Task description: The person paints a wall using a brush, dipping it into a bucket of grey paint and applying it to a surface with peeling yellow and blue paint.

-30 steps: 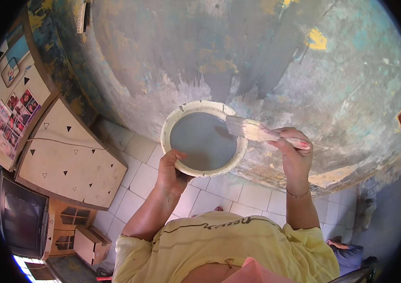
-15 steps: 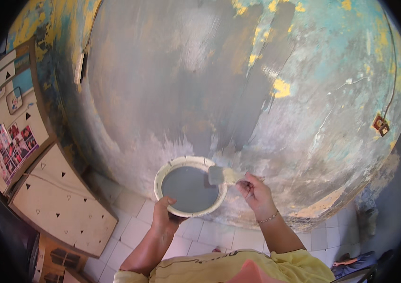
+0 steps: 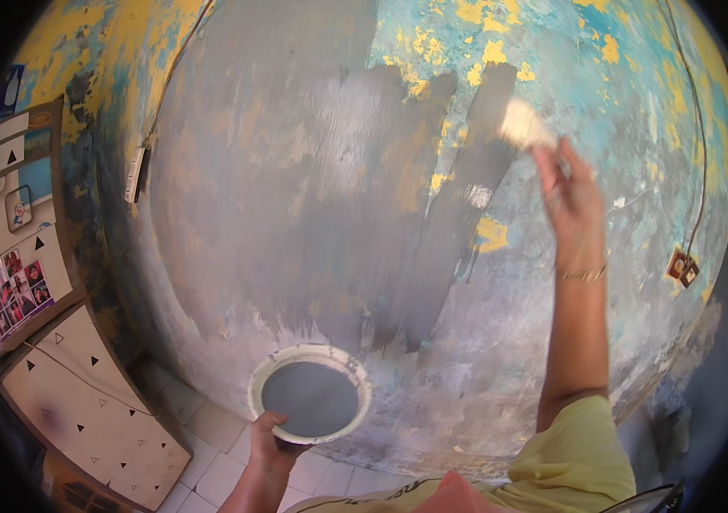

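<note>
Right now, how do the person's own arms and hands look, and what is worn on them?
The right arm has a loose, pale yellow sleeve and is bare below it. A thin bracelet circles the wrist of the right hand. The left hand and the visible part of its forearm are bare; the left sleeve cannot be made out. Neither hand wears a glove.

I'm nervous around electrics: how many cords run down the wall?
2: the left cord reaches a pale strip; the right cord reaches a square fitting. Others may be hidden.
</note>
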`<move>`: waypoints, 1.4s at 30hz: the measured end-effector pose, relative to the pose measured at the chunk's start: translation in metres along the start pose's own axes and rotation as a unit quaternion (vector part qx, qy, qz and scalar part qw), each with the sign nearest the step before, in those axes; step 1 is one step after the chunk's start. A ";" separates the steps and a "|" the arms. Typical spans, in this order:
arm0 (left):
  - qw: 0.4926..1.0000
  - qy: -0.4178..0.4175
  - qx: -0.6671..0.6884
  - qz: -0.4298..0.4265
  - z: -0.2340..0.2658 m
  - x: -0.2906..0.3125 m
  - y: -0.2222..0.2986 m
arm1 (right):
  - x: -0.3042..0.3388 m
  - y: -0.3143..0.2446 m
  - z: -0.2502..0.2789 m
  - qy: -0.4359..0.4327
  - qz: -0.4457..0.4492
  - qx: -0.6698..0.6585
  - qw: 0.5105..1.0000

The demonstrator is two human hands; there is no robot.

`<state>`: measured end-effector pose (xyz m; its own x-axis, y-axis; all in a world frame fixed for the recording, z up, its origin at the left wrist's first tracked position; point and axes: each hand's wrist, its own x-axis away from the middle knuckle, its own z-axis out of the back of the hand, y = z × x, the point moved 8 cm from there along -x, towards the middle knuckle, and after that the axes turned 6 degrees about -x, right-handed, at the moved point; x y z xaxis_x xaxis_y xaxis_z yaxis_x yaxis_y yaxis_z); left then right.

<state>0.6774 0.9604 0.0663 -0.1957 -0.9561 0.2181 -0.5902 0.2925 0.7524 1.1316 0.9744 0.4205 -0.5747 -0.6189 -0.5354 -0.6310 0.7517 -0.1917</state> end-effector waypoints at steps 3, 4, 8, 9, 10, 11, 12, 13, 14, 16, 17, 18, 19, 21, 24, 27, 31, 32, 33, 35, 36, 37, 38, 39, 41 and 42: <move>0.997 0.064 0.010 -0.035 0.004 -0.003 0.007 | -0.063 -0.051 -0.075 -0.163 0.147 0.089 0.972; 0.997 0.065 0.014 -0.041 0.008 -0.005 0.008 | -0.073 -0.058 -0.103 -0.208 0.182 0.103 0.956; 0.987 0.107 0.013 -0.118 0.037 -0.007 0.016 | -0.123 -0.068 -0.176 -0.245 0.262 0.107 0.927; 0.986 0.110 0.023 -0.125 0.042 -0.007 0.017 | -0.132 -0.062 -0.192 -0.250 0.260 0.106 0.927; 0.984 0.114 0.032 -0.133 0.047 -0.009 0.018 | -0.136 -0.059 -0.207 -0.256 0.292 0.132 0.912; 0.982 0.120 0.038 -0.138 0.058 -0.010 0.017 | -0.142 -0.051 -0.220 -0.262 0.320 0.154 0.897; 0.974 0.141 0.056 -0.165 0.070 -0.010 0.019 | -0.147 -0.046 -0.233 -0.266 0.351 0.177 0.880; 0.965 0.163 0.073 -0.192 0.080 -0.010 0.021 | -0.152 -0.040 -0.244 -0.269 0.382 0.199 0.862; 0.967 0.152 0.081 -0.187 0.078 -0.019 0.020 | -0.156 -0.038 -0.261 -0.278 0.388 0.206 0.854; 0.952 0.210 0.060 -0.214 0.080 -0.017 0.031 | -0.147 -0.029 -0.289 -0.265 0.551 0.355 0.707; 0.946 0.202 0.078 -0.240 0.094 -0.019 0.035 | -0.132 -0.018 -0.294 -0.224 0.627 0.414 0.620; 0.945 0.206 0.080 -0.242 0.106 -0.020 0.038 | -0.138 -0.008 -0.298 -0.227 0.625 0.411 0.623; 0.937 0.225 0.082 -0.254 0.119 -0.018 0.043 | -0.144 0.002 -0.305 -0.235 0.629 0.412 0.615; 0.919 0.230 0.079 -0.309 0.122 -0.017 0.055 | -0.158 0.017 -0.320 -0.245 0.637 0.419 0.599; 0.913 0.290 0.051 -0.282 0.142 -0.022 0.076 | -0.167 0.032 -0.339 -0.210 0.670 0.434 0.565; 0.907 0.311 0.058 -0.276 0.164 -0.027 0.098 | -0.171 0.050 -0.357 -0.200 0.660 0.453 0.565; 0.898 0.331 0.067 -0.281 0.181 -0.029 0.132 | -0.183 0.073 -0.377 -0.187 0.647 0.493 0.550; 0.895 0.337 0.075 -0.283 0.186 -0.031 0.138 | -0.189 0.075 -0.384 -0.190 0.647 0.501 0.543; 0.892 0.343 0.082 -0.284 0.190 -0.032 0.143 | -0.198 0.075 -0.386 -0.191 0.648 0.501 0.540; 0.888 0.349 0.090 -0.285 0.197 -0.033 0.151 | -0.205 0.079 -0.387 -0.170 0.663 0.538 0.493; 0.889 0.348 0.080 -0.287 0.199 -0.034 0.157 | -0.204 0.082 -0.387 -0.171 0.663 0.538 0.491; 0.890 0.347 0.070 -0.288 0.199 -0.035 0.162 | -0.206 0.085 -0.384 -0.177 0.645 0.552 0.498; 0.890 0.347 0.070 -0.287 0.199 -0.035 0.166 | -0.206 0.087 -0.379 -0.181 0.626 0.564 0.506; 0.892 0.346 0.067 -0.282 0.198 -0.037 0.169 | -0.203 0.084 -0.375 -0.181 0.627 0.565 0.504; 0.896 0.342 0.062 -0.275 0.202 -0.042 0.173 | -0.183 0.090 -0.367 -0.257 0.655 0.585 0.404; 0.898 0.335 0.068 -0.277 0.206 -0.044 0.174 | -0.167 0.094 -0.354 -0.278 0.596 0.597 0.459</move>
<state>0.4221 1.0566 0.0596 0.6463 -0.7381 0.1937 -0.5509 -0.2757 0.7877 0.9837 1.0681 0.7826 0.2908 0.2989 -0.9089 0.8863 0.2738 0.3736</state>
